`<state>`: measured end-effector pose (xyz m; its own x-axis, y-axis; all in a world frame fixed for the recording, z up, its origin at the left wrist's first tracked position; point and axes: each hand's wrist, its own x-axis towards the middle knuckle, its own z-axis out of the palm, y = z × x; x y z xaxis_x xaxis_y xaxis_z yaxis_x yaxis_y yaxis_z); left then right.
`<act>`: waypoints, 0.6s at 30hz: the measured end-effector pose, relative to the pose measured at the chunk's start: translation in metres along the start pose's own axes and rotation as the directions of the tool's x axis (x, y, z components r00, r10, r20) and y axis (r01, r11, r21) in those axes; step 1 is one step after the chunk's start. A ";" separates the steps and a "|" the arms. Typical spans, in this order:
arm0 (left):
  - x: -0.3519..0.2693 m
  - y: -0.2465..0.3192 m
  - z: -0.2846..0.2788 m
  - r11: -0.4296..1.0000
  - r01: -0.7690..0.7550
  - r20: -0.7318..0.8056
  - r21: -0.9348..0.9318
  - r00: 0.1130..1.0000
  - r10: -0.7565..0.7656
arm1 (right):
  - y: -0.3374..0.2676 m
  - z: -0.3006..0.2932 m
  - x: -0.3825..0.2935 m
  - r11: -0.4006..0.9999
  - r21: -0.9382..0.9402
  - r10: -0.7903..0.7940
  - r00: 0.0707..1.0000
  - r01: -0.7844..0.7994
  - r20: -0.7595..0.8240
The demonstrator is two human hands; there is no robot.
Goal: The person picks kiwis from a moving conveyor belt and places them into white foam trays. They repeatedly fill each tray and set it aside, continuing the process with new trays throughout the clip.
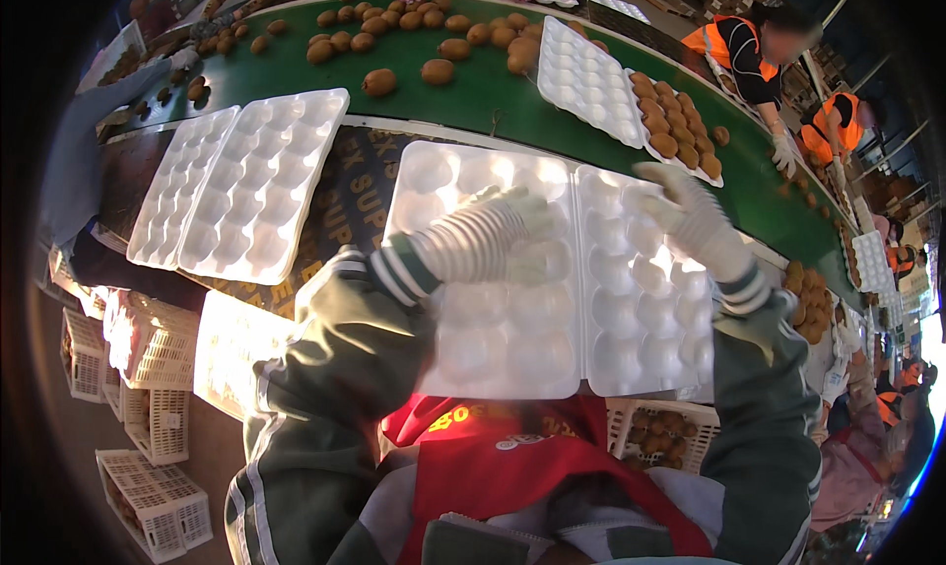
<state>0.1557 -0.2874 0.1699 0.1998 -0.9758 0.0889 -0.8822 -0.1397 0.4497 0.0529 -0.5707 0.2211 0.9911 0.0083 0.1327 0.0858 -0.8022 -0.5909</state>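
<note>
Before me lies an opened white moulded fruit tray, its two halves joined along a fold and its visible cells without fruit. My left hand, in a striped knit glove, is over the left half with nothing seen in it; whether it presses on the cells I cannot tell. Above the upper right part of the other half is my right hand, gloved alike, thumb and fingers apart and holding nothing. Beyond the tray, brown kiwifruit lie loose on a green conveyor belt.
Left of me stands another opened white tray. Across the belt, a tray half holds kiwifruit beside its bare half. Kiwifruit cluster at my right. White plastic crates stand on the floor. Co-workers' gloved hands reach over the belt.
</note>
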 end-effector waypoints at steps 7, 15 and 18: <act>-0.050 -0.089 -0.022 0.873 0.250 -0.663 -0.419 0.572 -0.483 | 0.067 0.065 0.147 0.848 -0.523 0.161 0.981 -0.080 0.110; -0.035 -0.104 0.003 0.716 0.249 -0.429 -0.652 0.657 -0.620 | 0.138 0.051 0.273 0.847 -0.260 0.438 0.886 -0.464 -0.154; -0.028 -0.097 -0.007 0.604 0.157 -0.309 -0.781 0.743 -0.594 | 0.184 0.065 0.294 0.822 -0.262 0.403 0.842 -0.505 -0.358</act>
<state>0.2386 -0.2454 0.1299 0.8040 -0.5901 0.0740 -0.1682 -0.1063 0.9800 0.3663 -0.6773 0.0997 0.8328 -0.5303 0.1588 -0.4566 -0.8202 -0.3447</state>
